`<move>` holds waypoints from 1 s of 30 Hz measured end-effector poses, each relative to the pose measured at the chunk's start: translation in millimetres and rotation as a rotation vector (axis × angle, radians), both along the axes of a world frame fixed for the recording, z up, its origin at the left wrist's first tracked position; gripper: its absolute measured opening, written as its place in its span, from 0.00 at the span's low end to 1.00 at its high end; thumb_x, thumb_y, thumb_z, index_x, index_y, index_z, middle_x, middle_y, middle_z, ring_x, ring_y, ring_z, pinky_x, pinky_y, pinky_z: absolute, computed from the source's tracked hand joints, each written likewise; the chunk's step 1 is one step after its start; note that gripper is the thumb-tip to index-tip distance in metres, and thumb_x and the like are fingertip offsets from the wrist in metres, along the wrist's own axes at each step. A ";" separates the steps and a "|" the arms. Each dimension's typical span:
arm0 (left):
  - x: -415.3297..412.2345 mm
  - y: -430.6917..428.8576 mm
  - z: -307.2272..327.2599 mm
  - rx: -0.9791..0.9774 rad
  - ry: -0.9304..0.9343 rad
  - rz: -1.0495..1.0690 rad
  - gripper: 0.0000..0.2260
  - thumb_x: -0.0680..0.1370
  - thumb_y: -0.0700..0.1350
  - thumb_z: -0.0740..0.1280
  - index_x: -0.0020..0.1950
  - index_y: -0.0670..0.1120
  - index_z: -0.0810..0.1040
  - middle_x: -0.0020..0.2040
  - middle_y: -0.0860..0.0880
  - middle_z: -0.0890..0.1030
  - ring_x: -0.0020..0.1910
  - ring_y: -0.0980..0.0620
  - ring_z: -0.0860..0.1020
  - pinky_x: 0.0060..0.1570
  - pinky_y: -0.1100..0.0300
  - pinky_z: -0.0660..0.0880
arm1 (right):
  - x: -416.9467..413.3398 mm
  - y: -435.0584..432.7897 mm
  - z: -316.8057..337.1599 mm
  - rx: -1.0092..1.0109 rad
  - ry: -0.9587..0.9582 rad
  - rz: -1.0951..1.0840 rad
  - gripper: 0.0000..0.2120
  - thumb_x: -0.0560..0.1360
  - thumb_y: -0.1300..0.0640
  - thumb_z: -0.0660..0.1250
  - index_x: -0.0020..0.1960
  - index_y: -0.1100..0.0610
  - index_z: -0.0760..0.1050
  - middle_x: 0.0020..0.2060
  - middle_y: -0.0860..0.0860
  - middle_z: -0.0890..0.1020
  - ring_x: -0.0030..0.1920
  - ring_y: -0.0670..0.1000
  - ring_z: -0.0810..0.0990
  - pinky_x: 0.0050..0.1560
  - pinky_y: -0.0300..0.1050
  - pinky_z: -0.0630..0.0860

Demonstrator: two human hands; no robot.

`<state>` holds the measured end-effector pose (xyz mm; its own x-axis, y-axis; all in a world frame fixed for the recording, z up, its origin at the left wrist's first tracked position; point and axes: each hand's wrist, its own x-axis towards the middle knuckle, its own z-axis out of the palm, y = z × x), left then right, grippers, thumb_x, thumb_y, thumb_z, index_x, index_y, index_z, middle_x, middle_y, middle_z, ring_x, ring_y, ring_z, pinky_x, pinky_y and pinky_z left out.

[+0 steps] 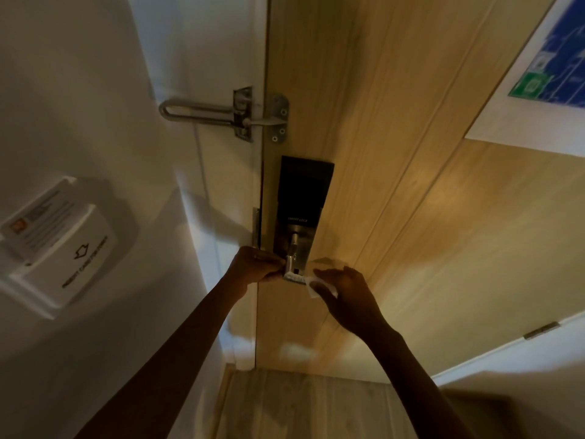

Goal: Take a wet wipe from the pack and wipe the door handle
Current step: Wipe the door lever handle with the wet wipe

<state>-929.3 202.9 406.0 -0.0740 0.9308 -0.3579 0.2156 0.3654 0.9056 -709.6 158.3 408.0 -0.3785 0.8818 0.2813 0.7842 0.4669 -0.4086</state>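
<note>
Door handle: a brushed silver metal lever handle on the black smart-lock plate of a pale wood-grain door, seen end-on from above.
Wet wipe: a thin white, limp sheet, draped at the lever's lower end and trailing under the right hand.
Left hand: the left hand is curled at the lever's left side, fingers bunched together; whether they pinch the wipe's edge or the bare lever cannot be told in this dim light.
Right hand: the right hand has its fingers loosely spread and its fingertips pinching the wipe's free end.
Handling: the wipe is light, soft and damp, likely to bunch or slip; best wrapped round the rigid lever and held by both ends.
Pack: not in view.
</note>
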 end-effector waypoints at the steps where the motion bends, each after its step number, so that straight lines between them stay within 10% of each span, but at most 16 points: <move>1: 0.4 -0.5 -0.2 -0.002 -0.023 0.005 0.06 0.70 0.39 0.75 0.46 0.40 0.83 0.36 0.48 0.85 0.35 0.55 0.84 0.47 0.60 0.82 | -0.9 -1.5 -3.7 0.013 -0.044 -0.002 0.26 0.80 0.41 0.51 0.62 0.57 0.77 0.52 0.53 0.84 0.53 0.51 0.81 0.61 0.48 0.69; 10: 2.5 -0.4 4.7 -0.003 0.006 -0.008 0.06 0.71 0.38 0.74 0.46 0.39 0.83 0.29 0.54 0.83 0.29 0.61 0.82 0.29 0.72 0.76 | 10.9 6.6 -1.4 0.036 -0.081 0.082 0.13 0.81 0.53 0.61 0.61 0.55 0.77 0.43 0.52 0.84 0.41 0.49 0.81 0.41 0.38 0.74; 30: 2.2 -6.6 6.0 0.030 -0.023 0.005 0.03 0.70 0.37 0.74 0.43 0.41 0.83 0.32 0.53 0.84 0.32 0.61 0.83 0.33 0.70 0.78 | 14.4 10.8 -12.2 -0.016 0.281 -0.092 0.10 0.79 0.50 0.64 0.56 0.53 0.77 0.44 0.48 0.84 0.38 0.44 0.81 0.36 0.35 0.74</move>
<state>-927.0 196.4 412.1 -0.0707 0.9409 -0.3313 0.1933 0.3388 0.9208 -695.1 169.1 395.9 -0.2055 0.9140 0.3498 0.6781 0.3907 -0.6225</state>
